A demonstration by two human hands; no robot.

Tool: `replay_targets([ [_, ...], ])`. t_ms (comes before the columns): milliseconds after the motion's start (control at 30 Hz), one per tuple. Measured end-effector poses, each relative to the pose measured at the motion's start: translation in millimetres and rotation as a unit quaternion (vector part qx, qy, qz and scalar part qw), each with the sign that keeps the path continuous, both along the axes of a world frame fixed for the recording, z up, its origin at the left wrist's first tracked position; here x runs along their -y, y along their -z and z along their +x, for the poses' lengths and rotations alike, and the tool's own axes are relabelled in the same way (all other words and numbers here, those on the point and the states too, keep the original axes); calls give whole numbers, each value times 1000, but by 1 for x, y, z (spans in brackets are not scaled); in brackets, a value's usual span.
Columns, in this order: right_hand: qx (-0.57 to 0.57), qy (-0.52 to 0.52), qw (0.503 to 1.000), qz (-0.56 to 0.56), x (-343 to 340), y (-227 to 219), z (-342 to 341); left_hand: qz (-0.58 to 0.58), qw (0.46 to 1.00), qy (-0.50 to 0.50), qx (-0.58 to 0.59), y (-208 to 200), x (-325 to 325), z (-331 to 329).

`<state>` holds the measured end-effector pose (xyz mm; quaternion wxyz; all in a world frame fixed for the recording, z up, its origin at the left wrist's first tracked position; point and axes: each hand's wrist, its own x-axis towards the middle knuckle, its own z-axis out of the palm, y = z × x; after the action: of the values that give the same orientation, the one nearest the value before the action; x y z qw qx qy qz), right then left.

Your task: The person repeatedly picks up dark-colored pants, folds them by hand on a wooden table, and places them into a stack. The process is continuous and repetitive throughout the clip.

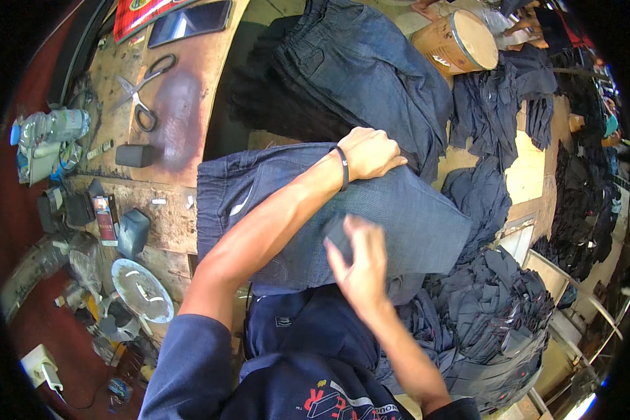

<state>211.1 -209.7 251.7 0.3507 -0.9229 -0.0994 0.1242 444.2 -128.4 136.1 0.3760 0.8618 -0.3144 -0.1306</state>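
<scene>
A pair of dark blue denim trousers (420, 224) with an elastic waistband lies across my lap and the bench edge. My left hand (372, 155) is closed over the upper edge of the cloth, its fingers curled under and partly hidden. On the lower part of the denim, my right hand (360, 259) grips a dark block (339, 236) between thumb and fingers. Motion smears this hand, and the block appears to touch the cloth. Beyond my left hand lies another pair of denim trousers (378, 63), heaped with its gathered waistband toward the bench.
The wooden bench (112, 63) at left carries scissors (143, 94), a phone (189, 24), a dark block (134, 155) and a bluish block (133, 233). A round dish (143, 290) and plastic bottle (56, 127) sit farther left. Garment piles (497, 308) and a drum (455, 42) stand right.
</scene>
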Motion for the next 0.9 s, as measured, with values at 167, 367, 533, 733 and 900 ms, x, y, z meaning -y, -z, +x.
replay_targets([
  [167, -92, 51, 983, 153, -4, -15, -44, 168, 977, 58, -118, -19, 18, -5],
  [367, -327, 79, 934, 118, 11, -32, -47, -9, 969, 183, -168, -12, 66, 0],
  [533, 15, 163, 986, 21, 46, -9, 3, 50, 991, 89, -86, 6, 77, 7],
  [733, -132, 2, 989, 70, 36, -1, -18, 62, 991, 81, -87, 10, 80, 8],
  [900, -49, 137, 989, 1, 37, 0, -22, 97, 989, 68, -88, 5, 81, 5],
])
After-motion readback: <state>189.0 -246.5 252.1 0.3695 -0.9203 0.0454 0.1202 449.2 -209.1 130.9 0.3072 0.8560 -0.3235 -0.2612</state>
